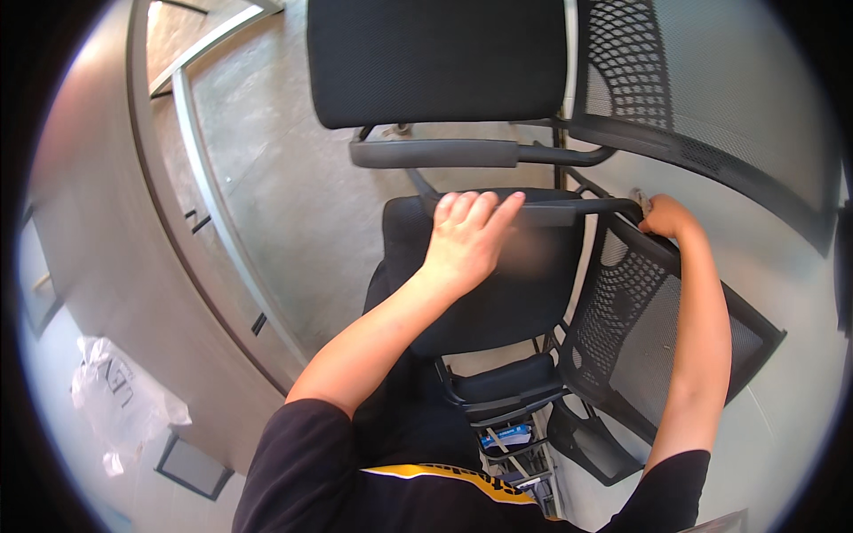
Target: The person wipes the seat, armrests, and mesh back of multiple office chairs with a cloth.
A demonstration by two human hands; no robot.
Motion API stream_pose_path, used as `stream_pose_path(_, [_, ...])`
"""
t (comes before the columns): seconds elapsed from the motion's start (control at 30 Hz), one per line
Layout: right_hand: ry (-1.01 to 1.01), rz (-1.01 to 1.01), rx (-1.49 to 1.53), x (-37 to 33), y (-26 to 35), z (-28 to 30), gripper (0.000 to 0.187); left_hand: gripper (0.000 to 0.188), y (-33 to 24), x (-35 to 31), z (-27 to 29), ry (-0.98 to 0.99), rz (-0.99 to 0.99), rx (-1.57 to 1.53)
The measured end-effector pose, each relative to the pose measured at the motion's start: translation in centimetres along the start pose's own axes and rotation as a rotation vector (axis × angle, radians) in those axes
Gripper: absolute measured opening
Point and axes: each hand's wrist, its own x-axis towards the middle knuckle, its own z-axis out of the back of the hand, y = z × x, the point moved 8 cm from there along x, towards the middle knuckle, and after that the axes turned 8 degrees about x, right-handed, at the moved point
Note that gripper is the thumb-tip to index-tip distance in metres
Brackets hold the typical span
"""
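Note:
A black office chair with a padded seat (506,298) and a mesh backrest (622,302) stands right in front of me. My left hand (466,235) curls its fingers over the front of this chair's near armrest (551,213). At the armrest's rear bend, by the top of the mesh, my right hand (668,218) is closed. A small bit of pale, crumpled material, which looks like a cloth (640,200), pokes out of its fingers. My right palm and the rest of the cloth are hidden.
Another black chair, with its seat (435,58) and mesh back (737,98), stands just beyond. More chair parts (506,386) lie close to my body. Along the left runs a long wooden tabletop (115,222), with a clear plastic bag (124,400) beside it.

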Motion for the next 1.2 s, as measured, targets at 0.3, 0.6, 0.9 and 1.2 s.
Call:
stream_pose_path(0.3, [-0.479,0.433,0.838,-16.2,14.1,0.8,0.033,0.052,0.6,-1.0,4.0,-0.043,0.126,-0.352])
stream_pose_path(0.6, [-0.318,0.928,0.897,-24.5,25.7,-5.6,0.031,0.029,8.1,-12.5,3.5,-0.243,1.140,-1.231])
stream_pose_path(0.9, [-0.875,0.810,0.648,-12.1,22.1,-1.1,0.015,0.030,12.8,-4.1,-2.6,-0.114,0.591,-0.627])
stream_pose_path(1.2, [-1.033,0.831,0.391,-10.7,23.0,-2.7,0.025,0.023,22.7,-4.7,-15.1,0.312,0.644,-0.924])
